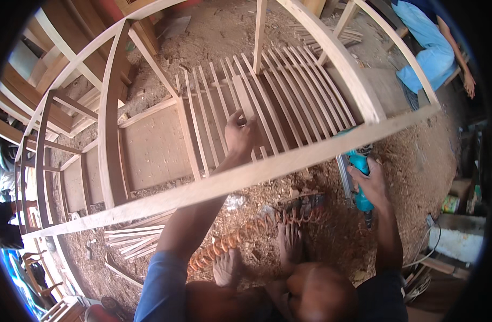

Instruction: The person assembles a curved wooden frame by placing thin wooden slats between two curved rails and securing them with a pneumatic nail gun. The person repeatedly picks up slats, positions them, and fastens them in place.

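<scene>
My left hand (240, 134) reaches through a wooden frame (235, 180), its fingers closed on the near end of a short, flat wooden strip (241, 92). That strip is wider than the thin wooden slats (294, 86) around it, which lie side by side in a row across the frame. My right hand (371, 182) grips a teal air nail gun (364, 203) on the near side of the long front rail, at the right end of the slats. The tool's head is partly hidden by the rail.
An orange coiled air hose (219, 249) lies by my bare feet on a floor strewn with shavings. Loose slats (136, 236) are piled at left, with more (332, 35) beyond the frame. A person in light-blue trousers (426, 51) sits at the far right.
</scene>
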Motion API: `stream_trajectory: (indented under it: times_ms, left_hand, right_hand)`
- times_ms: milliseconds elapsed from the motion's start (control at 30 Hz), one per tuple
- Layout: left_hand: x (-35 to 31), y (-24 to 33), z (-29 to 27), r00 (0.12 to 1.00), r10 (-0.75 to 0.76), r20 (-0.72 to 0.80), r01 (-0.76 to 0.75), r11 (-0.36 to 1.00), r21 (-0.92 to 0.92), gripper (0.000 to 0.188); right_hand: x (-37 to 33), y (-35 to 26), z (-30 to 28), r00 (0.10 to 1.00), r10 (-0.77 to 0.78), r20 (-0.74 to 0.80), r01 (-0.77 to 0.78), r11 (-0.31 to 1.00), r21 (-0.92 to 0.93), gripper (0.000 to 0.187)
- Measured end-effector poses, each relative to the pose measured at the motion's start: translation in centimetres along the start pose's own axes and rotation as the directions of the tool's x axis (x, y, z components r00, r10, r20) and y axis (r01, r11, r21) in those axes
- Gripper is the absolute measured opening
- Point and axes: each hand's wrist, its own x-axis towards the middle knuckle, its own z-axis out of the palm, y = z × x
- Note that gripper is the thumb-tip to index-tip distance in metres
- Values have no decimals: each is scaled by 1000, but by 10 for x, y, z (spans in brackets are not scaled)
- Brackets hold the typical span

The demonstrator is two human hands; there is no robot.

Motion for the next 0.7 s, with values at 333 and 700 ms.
stream_trajectory:
  times_ms: [333,700]
  left_hand:
    - [54,4,63,981,98,-169,-69,983,170,40]
    - [104,1,83,979,109,-174,-8,867,499,42]
  right_hand:
    - [106,-33,-18,988,-89,124,110,978,-177,34]
    - [143,-108,-16,920,-333,205,347,937,-33,27]
